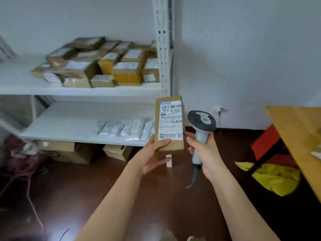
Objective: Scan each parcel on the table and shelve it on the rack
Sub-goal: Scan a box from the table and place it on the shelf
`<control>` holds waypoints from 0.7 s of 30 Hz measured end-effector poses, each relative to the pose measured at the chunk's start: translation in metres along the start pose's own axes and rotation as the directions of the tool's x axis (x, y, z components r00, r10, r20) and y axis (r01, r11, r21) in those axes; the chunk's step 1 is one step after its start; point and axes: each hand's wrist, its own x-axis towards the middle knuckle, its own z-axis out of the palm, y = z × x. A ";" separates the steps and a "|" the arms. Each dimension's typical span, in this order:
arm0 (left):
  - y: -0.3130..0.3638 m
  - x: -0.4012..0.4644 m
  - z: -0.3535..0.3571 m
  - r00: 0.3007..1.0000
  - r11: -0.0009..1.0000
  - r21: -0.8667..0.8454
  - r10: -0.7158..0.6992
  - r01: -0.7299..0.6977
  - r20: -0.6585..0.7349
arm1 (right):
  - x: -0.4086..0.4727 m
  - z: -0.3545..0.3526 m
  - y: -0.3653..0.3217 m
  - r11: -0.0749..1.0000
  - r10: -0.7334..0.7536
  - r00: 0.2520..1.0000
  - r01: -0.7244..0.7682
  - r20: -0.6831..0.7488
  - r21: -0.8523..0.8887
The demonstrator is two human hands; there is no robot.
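Two bare forearms are reaching up from the bottom of the head view, meeting over the dark floor (121, 197). Left hand (152, 155) is gripping the parcel (171, 122) at its lower end, thumb pressing on the label's bottom edge and fingers curling behind. Right hand (206, 153) is wrapping round the handle of the scanner (201, 126), whose grey head is sitting just right of the parcel, nearly touching it, with its cable hanging down. This parcel is standing upright in mid-air, long axis vertical, label facing the camera with the barcode near the top, just in front of the rack (163, 49) post. Judging by this, scanning is the step in hand: the scanner's window is seeming to point away from the label, so turning the head toward the top barcode, or tilting the label toward it, should be helping, while keeping the thumb clear of the codes. Brown boxes (104, 65) are crowding the upper shelf, white packets (125, 127) are lying on the lower one, with room beside them for shelving. At the right edge a table (298, 129) corner is showing, with a yellow bag (276, 178) under it
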 end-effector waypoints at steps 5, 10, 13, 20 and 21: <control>0.056 -0.056 -0.134 0.957 0.977 -0.178 0.066 -0.120 -0.281 | 0.000 0.151 0.023 0.991 0.046 0.976 -0.019 0.211 -0.129; 0.089 -0.076 -0.220 0.870 0.899 -0.337 0.089 -0.280 -0.485 | 0.016 0.256 0.027 0.976 0.059 0.935 0.020 0.351 -0.217; 0.107 -0.074 -0.265 0.832 0.834 -0.430 0.060 -0.346 -0.552 | 0.031 0.306 0.030 0.979 0.030 0.923 0.051 0.383 -0.199; 0.190 -0.049 -0.368 0.729 0.698 -0.502 0.041 -0.510 -0.683 | 0.103 0.434 0.027 0.982 -0.024 0.870 0.112 0.493 -0.150; 0.207 -0.044 -0.383 0.708 0.691 -0.492 0.039 -0.529 -0.706 | 0.116 0.454 0.025 0.983 -0.014 0.858 0.105 0.513 -0.149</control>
